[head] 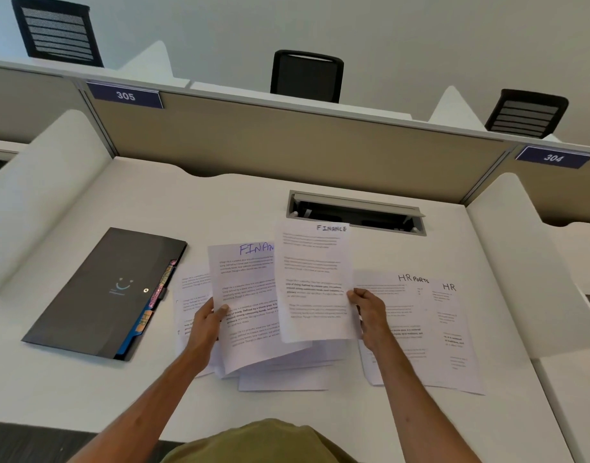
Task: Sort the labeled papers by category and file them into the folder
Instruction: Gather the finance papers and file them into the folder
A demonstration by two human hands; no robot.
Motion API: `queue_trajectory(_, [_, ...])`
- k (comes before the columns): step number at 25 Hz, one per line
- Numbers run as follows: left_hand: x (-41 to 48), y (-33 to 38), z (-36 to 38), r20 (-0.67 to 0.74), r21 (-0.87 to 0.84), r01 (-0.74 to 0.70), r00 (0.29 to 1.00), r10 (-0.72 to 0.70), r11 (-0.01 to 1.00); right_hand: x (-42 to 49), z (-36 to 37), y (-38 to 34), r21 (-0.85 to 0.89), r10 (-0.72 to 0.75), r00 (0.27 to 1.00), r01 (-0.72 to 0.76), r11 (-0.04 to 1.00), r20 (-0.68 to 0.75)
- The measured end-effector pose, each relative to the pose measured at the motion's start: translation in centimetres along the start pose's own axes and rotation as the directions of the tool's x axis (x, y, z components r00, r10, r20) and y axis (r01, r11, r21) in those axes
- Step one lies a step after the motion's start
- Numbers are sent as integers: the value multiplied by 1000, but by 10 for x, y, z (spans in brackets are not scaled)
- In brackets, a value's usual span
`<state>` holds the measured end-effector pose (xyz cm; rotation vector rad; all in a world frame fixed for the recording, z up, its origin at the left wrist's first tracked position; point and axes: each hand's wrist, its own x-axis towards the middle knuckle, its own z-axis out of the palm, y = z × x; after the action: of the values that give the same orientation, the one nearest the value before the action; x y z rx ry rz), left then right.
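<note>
A dark folder point(103, 292) lay closed on the white table point(220, 202) at the left of the frame, with coloured dividers point(143, 324) poking from its right edge. At centre, the left hand point(205, 320) pinched a purple-headed sheet point(250, 295), thumb on top, its heading partly covered. The right hand point(370, 315) curled its fingers point(357, 295) round the edge of a FINANCE sheet point(312, 279), which overlapped the first. Loose papers point(283, 379) lay beneath both. At the right, overlapping HR sheets point(420, 329) lay flat on the table.
</note>
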<state>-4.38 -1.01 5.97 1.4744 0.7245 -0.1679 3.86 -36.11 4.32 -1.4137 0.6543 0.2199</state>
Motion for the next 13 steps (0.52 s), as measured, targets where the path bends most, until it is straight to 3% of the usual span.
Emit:
queue_trajectory(7, [-10, 6, 17, 106, 10, -19, 994, 18, 1000, -13, 42, 11, -274, 0, 986, 47, 961, 169])
queue_trajectory(13, [-13, 11, 16, 141, 83, -84, 987, 72, 993, -24, 67, 13, -262, -58, 967, 124, 957, 247])
